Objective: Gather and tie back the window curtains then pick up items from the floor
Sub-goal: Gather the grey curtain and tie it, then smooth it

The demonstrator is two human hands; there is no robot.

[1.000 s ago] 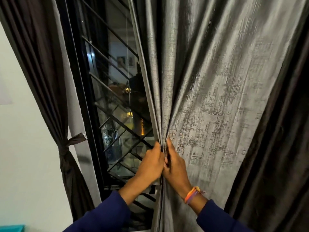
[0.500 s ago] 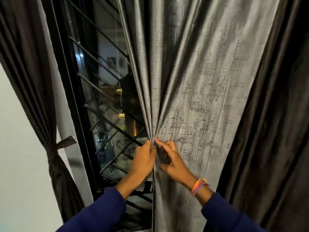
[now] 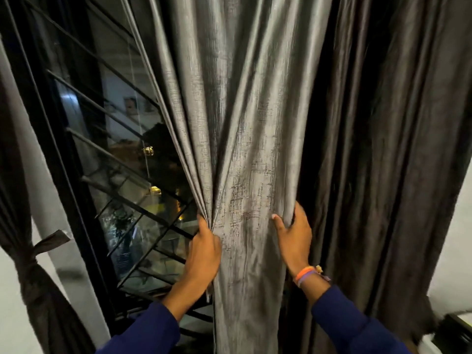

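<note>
At the window, both hands grip the grey curtain — left hand on its gathered edge, right hand on a fold

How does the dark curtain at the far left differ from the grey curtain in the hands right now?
The dark curtain is already cinched with a knotted tie; the grey curtain hangs untied. The dark curtain is near-black and matte; the grey curtain is silvery and sheened. Nobody touches the dark one, while the left hand and right hand grip the grey one. Both hang beside the barred window.

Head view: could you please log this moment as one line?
step: gathering | left hand: grips grey curtain left edge | right hand: grips its right fold | left dark curtain: tied
</note>
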